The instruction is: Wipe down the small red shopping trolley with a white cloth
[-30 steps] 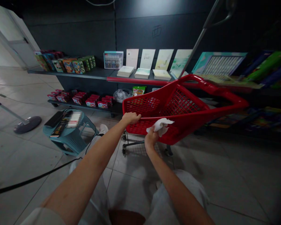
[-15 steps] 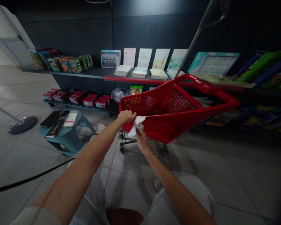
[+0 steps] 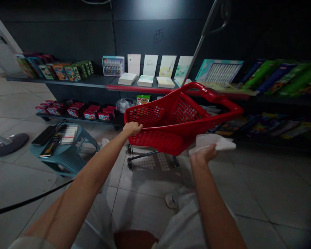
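Observation:
In front of me stands a red plastic shopping cart [image 3: 168, 140] on dark wheels, its handle towards the right. My left hand [image 3: 132, 128] is closed over the rim at the cart's left front corner. A crumpled white cloth or paper wipe [image 3: 215, 141] is held in my right hand [image 3: 206, 152], off the near side of the cart below the handle. The wipe spreads out on both sides of the fingers, which it partly hides. The cart's basket looks to hold nothing that I can make out.
Behind the cart runs a dark shelf [image 3: 93, 82] with books, boxed sets and bagged goods. At the left a blue-grey stool [image 3: 67, 157] carries dark items. A round stand base [image 3: 11, 143] sits on the floor. A slanted metal pole [image 3: 197, 48] rises behind the cart.
My right hand has moved right with the wipe, away from the cart's near rim, and the wipe has spread out. My left hand keeps its hold. The view has shifted slightly right.

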Available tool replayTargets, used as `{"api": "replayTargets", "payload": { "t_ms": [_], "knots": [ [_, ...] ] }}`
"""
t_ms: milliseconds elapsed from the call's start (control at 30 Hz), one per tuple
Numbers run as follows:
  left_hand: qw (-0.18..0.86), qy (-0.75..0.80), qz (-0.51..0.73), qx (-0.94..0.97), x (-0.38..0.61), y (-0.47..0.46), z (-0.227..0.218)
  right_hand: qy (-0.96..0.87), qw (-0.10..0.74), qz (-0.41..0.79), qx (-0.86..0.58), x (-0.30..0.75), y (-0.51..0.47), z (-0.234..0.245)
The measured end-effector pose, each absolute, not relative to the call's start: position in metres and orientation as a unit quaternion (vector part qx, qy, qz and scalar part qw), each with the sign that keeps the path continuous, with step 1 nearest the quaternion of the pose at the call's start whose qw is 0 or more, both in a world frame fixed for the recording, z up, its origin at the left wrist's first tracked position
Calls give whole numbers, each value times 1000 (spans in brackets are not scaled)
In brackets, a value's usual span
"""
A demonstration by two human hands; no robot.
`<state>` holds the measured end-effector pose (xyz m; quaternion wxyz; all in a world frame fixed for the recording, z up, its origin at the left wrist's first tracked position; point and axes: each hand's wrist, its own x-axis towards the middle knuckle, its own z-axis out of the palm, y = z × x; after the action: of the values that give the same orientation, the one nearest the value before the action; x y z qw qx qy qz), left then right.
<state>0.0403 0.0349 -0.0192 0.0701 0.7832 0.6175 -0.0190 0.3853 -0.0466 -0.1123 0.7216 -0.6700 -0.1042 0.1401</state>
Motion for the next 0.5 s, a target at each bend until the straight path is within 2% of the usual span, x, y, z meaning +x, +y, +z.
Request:
{"api": "replayTargets", "payload": {
  "t_ms": [133,233,300,400,500],
  "knots": [
    [76,627,-20,775,44,32,-19,-157,689,161,-689,352,-35,-109],
    [76,623,-14,778,48,28,-21,-228,661,227,-678,293,-29,-111],
    [80,624,-13,777,50,26,-21,-268,639,226,-685,250,-32,-114],
    [87,627,-12,774,50,24,-22,-344,628,233,-658,193,-48,-119],
    [87,627,-4,774,49,25,-22,-409,604,293,-618,149,-70,-127]
  ]
}}
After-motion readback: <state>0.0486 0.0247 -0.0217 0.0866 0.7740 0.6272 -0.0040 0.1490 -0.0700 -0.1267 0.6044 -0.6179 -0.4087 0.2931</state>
